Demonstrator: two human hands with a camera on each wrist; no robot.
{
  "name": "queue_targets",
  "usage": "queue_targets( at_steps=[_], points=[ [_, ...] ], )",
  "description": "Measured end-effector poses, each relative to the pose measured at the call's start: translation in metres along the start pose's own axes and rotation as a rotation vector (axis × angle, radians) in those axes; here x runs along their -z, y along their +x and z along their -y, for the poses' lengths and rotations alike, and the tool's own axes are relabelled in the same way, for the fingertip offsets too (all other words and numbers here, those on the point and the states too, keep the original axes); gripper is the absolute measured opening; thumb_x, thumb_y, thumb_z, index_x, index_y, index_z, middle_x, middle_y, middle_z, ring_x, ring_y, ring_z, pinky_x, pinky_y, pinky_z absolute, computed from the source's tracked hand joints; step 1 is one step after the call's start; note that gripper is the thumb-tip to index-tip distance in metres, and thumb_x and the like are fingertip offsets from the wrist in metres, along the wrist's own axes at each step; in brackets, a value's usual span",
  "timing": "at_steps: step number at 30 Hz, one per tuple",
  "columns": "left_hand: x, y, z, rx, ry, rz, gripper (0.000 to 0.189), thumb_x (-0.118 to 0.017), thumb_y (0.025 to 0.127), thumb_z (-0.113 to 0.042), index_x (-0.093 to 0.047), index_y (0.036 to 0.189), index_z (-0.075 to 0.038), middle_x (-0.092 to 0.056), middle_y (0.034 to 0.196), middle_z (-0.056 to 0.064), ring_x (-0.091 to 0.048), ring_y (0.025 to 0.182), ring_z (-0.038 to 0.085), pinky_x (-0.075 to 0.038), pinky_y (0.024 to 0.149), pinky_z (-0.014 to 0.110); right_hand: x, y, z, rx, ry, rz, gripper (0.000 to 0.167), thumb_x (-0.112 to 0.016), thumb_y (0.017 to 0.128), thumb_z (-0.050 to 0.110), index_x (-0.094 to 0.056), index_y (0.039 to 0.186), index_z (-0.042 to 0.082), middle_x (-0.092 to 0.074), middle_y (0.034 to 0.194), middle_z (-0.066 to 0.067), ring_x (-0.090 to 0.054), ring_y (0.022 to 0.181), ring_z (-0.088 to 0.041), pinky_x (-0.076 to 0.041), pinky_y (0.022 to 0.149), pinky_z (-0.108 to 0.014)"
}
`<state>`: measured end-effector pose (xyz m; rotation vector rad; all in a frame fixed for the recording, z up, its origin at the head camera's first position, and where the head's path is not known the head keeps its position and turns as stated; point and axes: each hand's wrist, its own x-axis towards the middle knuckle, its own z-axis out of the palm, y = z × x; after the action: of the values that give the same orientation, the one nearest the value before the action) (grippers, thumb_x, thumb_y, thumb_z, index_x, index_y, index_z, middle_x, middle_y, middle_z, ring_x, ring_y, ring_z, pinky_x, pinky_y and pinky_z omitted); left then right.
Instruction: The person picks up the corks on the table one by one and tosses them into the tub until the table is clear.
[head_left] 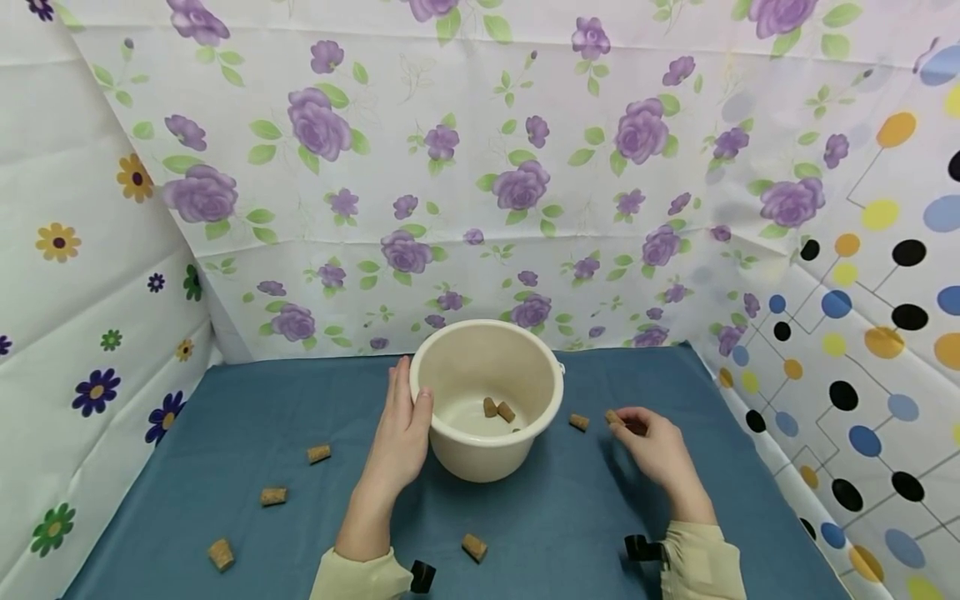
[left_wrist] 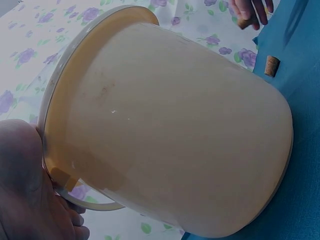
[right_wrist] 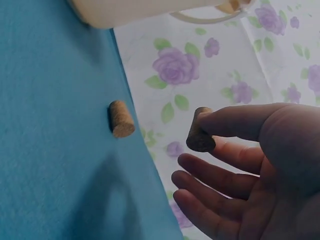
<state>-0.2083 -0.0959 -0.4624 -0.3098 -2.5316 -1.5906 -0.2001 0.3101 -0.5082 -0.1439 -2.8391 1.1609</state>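
Observation:
A cream plastic bucket (head_left: 483, 454) stands upright on the blue cloth, with a few corks (head_left: 506, 412) on its bottom. My left hand (head_left: 397, 433) lies against the bucket's left side near the rim, its fingers straight. Between thumb and index finger, my right hand (right_wrist: 235, 160) pinches a cork (right_wrist: 201, 135) above the cloth, right of the bucket; its other fingers are spread below. Beside it, another cork (right_wrist: 121, 119) lies on the cloth, also visible in the head view between bucket and right hand.
On the cloth (head_left: 555, 533) to the left lie three corks: one nearer the bucket (head_left: 318, 453), a middle cork (head_left: 273, 497) and a front cork (head_left: 221, 554). Another cork (head_left: 474, 547) lies in front of the bucket. Patterned sheets (head_left: 465, 200) enclose the back and sides.

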Motion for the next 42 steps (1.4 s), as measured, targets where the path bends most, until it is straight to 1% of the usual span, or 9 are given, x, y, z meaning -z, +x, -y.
queue_targets(
  at_steps=[4,9,13,18,25,30,40,42],
  points=[
    [0.000,0.000,0.000,0.005,0.000,-0.001,0.069,-0.035,0.119,-0.038,0.001,0.174,-0.017,0.003,0.180,0.005,0.008,0.164,0.025,-0.007,0.127,0.065,0.004,-0.001,0.008,0.000,0.041,-0.011,0.042,-0.068,0.108,0.035,-0.069,0.138,0.005,-0.072,0.127,-0.015,-0.067,0.117,-0.035,-0.054,0.095,-0.055],
    [0.000,0.000,0.001,0.006,0.008,-0.004,0.069,-0.035,0.119,-0.040,0.000,0.174,-0.017,0.002,0.180,0.006,0.007,0.164,0.026,-0.008,0.127,0.064,0.007,-0.003,0.015,-0.005,0.081,-0.024,0.044,-0.068,0.108,0.037,-0.069,0.138,0.006,-0.072,0.126,-0.013,-0.068,0.113,-0.031,-0.056,0.089,-0.047],
    [0.000,0.000,0.002,0.000,0.010,-0.006,0.069,-0.035,0.119,-0.040,0.000,0.174,-0.016,0.001,0.180,0.006,0.007,0.164,0.025,-0.008,0.127,0.065,0.006,-0.004,0.016,-0.002,0.104,-0.033,0.046,-0.067,0.108,0.041,-0.069,0.138,0.007,-0.072,0.127,-0.013,-0.068,0.113,-0.030,-0.056,0.088,-0.044],
    [0.000,0.001,0.002,-0.009,0.003,-0.004,0.069,-0.035,0.119,-0.039,0.000,0.174,-0.016,0.001,0.180,0.006,0.008,0.164,0.025,-0.008,0.127,0.065,0.006,-0.003,0.016,0.002,0.113,-0.055,0.044,-0.067,0.108,0.043,-0.069,0.137,0.010,-0.072,0.125,-0.011,-0.068,0.111,-0.029,-0.055,0.086,-0.042],
    [0.000,0.000,0.001,-0.008,-0.003,-0.002,0.069,-0.035,0.119,-0.039,0.000,0.174,-0.016,0.001,0.180,0.006,0.008,0.164,0.025,-0.008,0.127,0.065,0.005,-0.003,0.016,0.021,0.126,-0.069,0.045,-0.066,0.108,0.044,-0.070,0.137,0.010,-0.072,0.126,-0.012,-0.068,0.112,-0.029,-0.055,0.084,-0.037],
    [0.001,0.000,-0.001,-0.014,-0.001,-0.006,0.068,-0.035,0.119,-0.038,0.000,0.174,-0.017,0.001,0.180,0.006,0.008,0.164,0.024,-0.008,0.127,0.066,0.007,-0.002,0.016,0.030,0.124,-0.080,0.045,-0.066,0.108,0.044,-0.069,0.137,0.011,-0.072,0.125,-0.011,-0.067,0.112,-0.029,-0.055,0.084,-0.038],
    [0.001,0.000,-0.001,-0.009,0.001,-0.003,0.069,-0.036,0.119,-0.037,-0.001,0.174,-0.014,0.001,0.180,0.007,0.008,0.164,0.025,-0.008,0.127,0.064,0.006,-0.002,0.016,0.018,0.126,-0.072,0.044,-0.067,0.108,0.043,-0.069,0.138,0.011,-0.072,0.126,-0.010,-0.067,0.112,-0.028,-0.055,0.085,-0.040],
    [0.001,0.000,-0.001,-0.010,0.000,-0.004,0.069,-0.036,0.119,-0.037,-0.001,0.174,-0.014,0.001,0.180,0.007,0.008,0.164,0.025,-0.008,0.127,0.065,0.006,-0.003,0.017,0.027,0.127,-0.072,0.045,-0.066,0.108,0.044,-0.069,0.138,0.010,-0.072,0.126,-0.011,-0.067,0.112,-0.029,-0.056,0.085,-0.040]
  ],
)
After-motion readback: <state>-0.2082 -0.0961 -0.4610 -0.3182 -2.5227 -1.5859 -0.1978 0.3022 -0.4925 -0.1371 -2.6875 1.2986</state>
